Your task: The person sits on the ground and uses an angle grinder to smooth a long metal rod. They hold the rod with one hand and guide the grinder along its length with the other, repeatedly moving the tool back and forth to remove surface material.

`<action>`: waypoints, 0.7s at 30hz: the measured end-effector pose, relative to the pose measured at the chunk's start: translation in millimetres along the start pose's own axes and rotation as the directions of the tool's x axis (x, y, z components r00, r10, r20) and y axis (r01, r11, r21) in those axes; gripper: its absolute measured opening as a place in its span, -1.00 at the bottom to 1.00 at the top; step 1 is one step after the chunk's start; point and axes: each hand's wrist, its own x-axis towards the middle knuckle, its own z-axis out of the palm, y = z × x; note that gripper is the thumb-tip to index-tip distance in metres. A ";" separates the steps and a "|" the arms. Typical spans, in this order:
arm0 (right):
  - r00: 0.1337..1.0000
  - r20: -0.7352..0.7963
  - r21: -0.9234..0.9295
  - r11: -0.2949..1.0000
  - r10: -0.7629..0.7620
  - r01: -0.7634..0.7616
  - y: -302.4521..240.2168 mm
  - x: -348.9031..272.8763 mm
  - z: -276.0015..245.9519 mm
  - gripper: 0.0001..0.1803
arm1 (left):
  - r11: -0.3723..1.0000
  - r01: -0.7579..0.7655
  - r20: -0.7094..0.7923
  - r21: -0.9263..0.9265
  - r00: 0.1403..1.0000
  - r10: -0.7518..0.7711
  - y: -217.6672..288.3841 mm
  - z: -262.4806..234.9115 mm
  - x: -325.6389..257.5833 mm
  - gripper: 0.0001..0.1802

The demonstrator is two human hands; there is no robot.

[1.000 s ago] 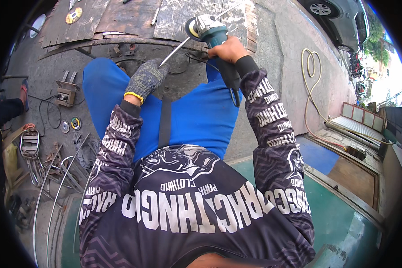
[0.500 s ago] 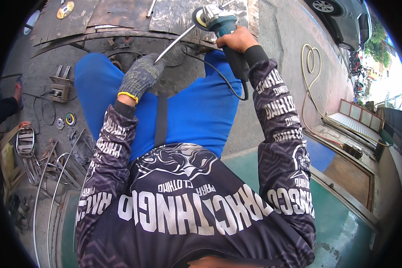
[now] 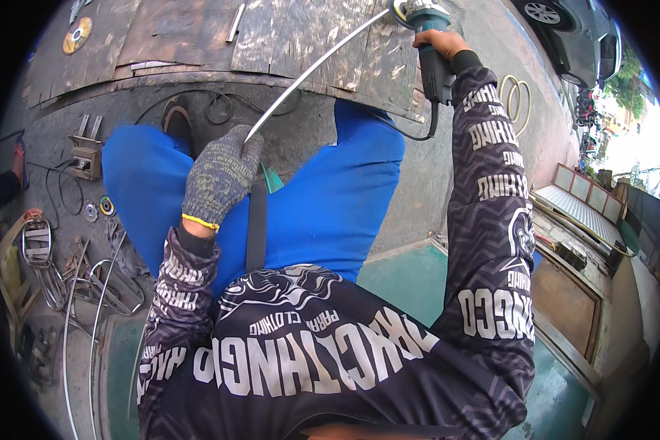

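My left hand (image 3: 224, 176), in a grey knitted glove with a yellow cuff edge, is closed on one end of a thin, shiny metal rod (image 3: 309, 75). From the glove the rod slants away to the upper right, over a wooden board (image 3: 293, 55). Its far end meets the edge of the disc at the head of an angle grinder (image 3: 434, 73); whether they touch I cannot tell. My bare right hand (image 3: 444, 44) grips the teal and black body of that grinder. Its black cord (image 3: 433, 125) bends down and back toward my right knee.
A worn disc (image 3: 78, 35) and a short metal strip (image 3: 236, 23) lie on the board. On the floor at left are small discs (image 3: 90, 211), a metal clamp-like block (image 3: 86, 155) and long bent rods (image 3: 99, 315). Another person's foot (image 3: 19, 165) shows at far left; a hose (image 3: 517, 106) lies right.
The grinder and my right hand have moved up and to the right in view. More of the rod shows between glove and disc, and my left hand sits slightly lower.
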 end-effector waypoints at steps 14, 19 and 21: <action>0.993 0.022 0.140 0.983 0.114 -0.116 30.4 120.5 -36.9 -0.60 | 0.999 0.020 -0.015 0.049 1.000 -0.020 18.4 -3.3 0.2 -0.75; 0.998 -0.050 0.056 0.998 0.035 -0.032 24.2 106.7 -29.1 -0.52 | 0.993 -0.025 -0.053 0.118 0.998 0.031 16.2 -0.6 -1.7 -0.72; 0.998 -0.060 -0.033 0.999 -0.001 -0.001 18.1 85.8 -24.3 -0.47 | 0.993 -0.030 -0.045 0.118 0.998 0.035 15.4 0.5 -2.1 -0.69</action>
